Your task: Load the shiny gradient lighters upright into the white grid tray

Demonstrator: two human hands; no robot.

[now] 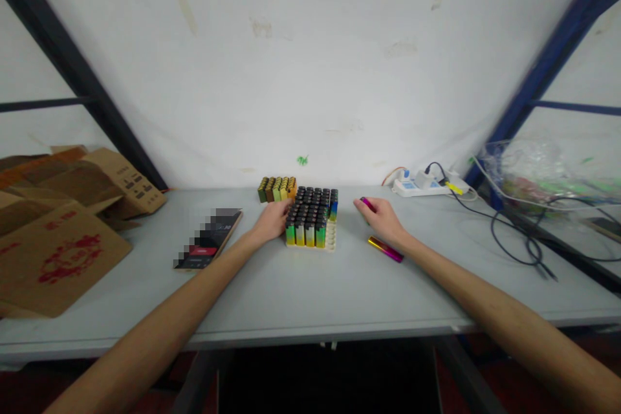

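In the middle of the table stands a pale tray (pixel 331 242) of upright lighters (pixel 310 233) with black tops and green, silver, yellow and blue bodies. Its right-hand column has bare slots at the front. My left hand (pixel 272 220) is closed against the tray's left side, its fingertips hidden by the lighters. My right hand (pixel 383 217) is right of the tray, fingers wrapped around a shiny magenta lighter case (pixel 367 204) that shows only in part. A second lighter case (pixel 385 249), gold fading to purple, lies flat just below that hand.
Behind the tray stands a block of yellow, green and brown pieces (pixel 277 189). A phone (pixel 213 242) lies left, near cardboard boxes (pixel 72 252). At the right are a power strip (pixel 422 184), black cables (pixel 514 249) and a clear plastic bag (pixel 533 171). A wall rises behind.
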